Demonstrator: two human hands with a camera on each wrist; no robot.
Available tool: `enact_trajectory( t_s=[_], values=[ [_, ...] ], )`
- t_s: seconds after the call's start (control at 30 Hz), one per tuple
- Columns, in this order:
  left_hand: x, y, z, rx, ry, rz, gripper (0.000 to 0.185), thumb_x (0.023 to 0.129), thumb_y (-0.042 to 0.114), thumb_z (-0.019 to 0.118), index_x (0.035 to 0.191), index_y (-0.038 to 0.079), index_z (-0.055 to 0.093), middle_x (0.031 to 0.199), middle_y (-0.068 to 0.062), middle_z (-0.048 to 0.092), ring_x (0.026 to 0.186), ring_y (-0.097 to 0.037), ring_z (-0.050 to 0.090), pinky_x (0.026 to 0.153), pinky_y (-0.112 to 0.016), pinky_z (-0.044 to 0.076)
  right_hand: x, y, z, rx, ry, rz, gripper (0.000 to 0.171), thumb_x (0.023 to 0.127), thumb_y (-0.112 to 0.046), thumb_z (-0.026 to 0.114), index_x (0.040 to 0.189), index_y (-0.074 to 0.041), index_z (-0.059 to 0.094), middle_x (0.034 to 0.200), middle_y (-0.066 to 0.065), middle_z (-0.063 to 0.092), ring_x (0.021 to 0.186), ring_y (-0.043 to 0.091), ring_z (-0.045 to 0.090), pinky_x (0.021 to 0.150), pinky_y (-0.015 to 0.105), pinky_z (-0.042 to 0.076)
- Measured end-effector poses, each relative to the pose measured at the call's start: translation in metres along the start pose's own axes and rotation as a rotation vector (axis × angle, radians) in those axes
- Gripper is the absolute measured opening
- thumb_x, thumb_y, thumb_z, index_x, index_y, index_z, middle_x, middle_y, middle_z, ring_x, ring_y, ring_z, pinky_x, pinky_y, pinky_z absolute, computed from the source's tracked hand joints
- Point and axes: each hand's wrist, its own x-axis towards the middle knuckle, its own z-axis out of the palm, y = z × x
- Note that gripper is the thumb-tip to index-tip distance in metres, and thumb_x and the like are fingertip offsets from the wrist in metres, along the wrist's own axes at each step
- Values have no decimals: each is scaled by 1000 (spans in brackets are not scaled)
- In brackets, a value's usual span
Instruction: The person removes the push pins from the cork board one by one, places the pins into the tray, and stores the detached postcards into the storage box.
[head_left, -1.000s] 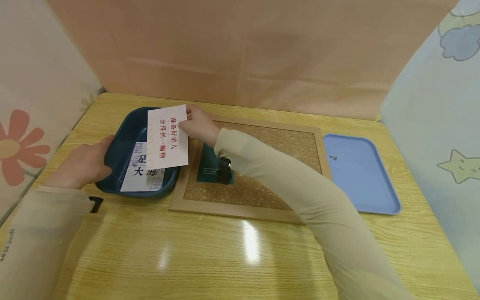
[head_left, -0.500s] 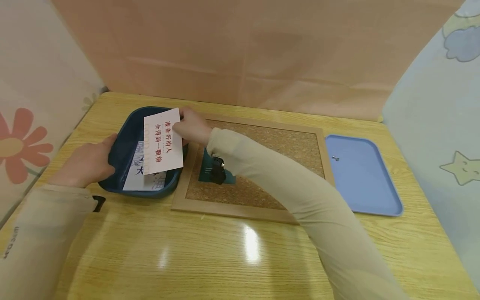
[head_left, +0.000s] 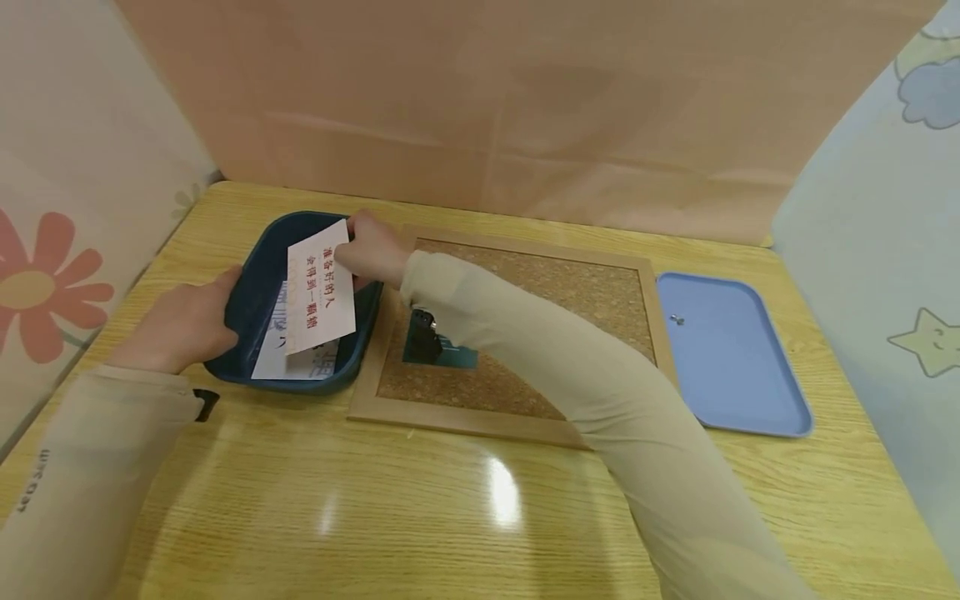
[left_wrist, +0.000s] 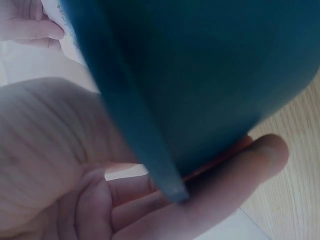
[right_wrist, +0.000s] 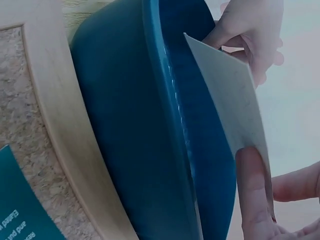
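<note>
My right hand (head_left: 369,248) pinches a white card with red characters (head_left: 318,286) by its far corner and holds it tilted over the dark blue tray (head_left: 247,292). The right wrist view shows the card (right_wrist: 235,100) edge-on above the tray (right_wrist: 135,125), with my fingers (right_wrist: 252,185) on it. My left hand (head_left: 183,321) grips the tray's left rim; its fingers (left_wrist: 235,175) curl under the rim (left_wrist: 145,150) in the left wrist view. Another white card with dark characters (head_left: 288,362) lies in the tray.
A cork board in a wooden frame (head_left: 525,333) lies to the right of the tray, with a dark green card (head_left: 442,352) on it. A light blue tray (head_left: 731,358) holding a small pin (head_left: 677,319) sits at the right. Cloth screens enclose the wooden table (head_left: 450,517).
My right hand has carried the red-lettered card leftward and lower, further over the blue tray. My left hand has kept its grip on the tray's rim.
</note>
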Motion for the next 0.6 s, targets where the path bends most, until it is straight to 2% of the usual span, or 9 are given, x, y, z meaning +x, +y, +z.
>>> enact_trajectory(
  t_s=[0.17,0.3,0.43,0.6],
  values=[
    [0,3,-1,6,7,2,85,76,2,56,146,-16,10,66,-18,52,58,-29,46,53,-36,39,-1,-5,3,-21,-10,26,29,95,-6,51,122,3,51,102,13,66,77,20,70,59,25,56],
    [0,6,-1,7,7,-3,85,77,3,56,146,-15,10,64,-17,51,57,-29,46,53,-35,38,-2,-9,6,-24,-18,63,33,95,-7,52,126,1,45,102,13,64,77,20,69,65,28,58],
    [0,7,0,7,5,-2,84,77,2,55,146,-15,10,64,-16,51,57,-28,46,52,-34,37,-3,-10,9,-24,-33,89,42,95,-8,51,133,-1,35,103,13,62,79,22,69,73,32,58],
    [-1,6,-1,8,7,-7,85,77,2,55,146,-15,10,64,-17,51,57,-29,46,52,-35,38,0,-12,14,-47,-45,98,55,95,-8,51,143,-1,26,105,15,64,79,22,69,75,33,58]
  ],
)
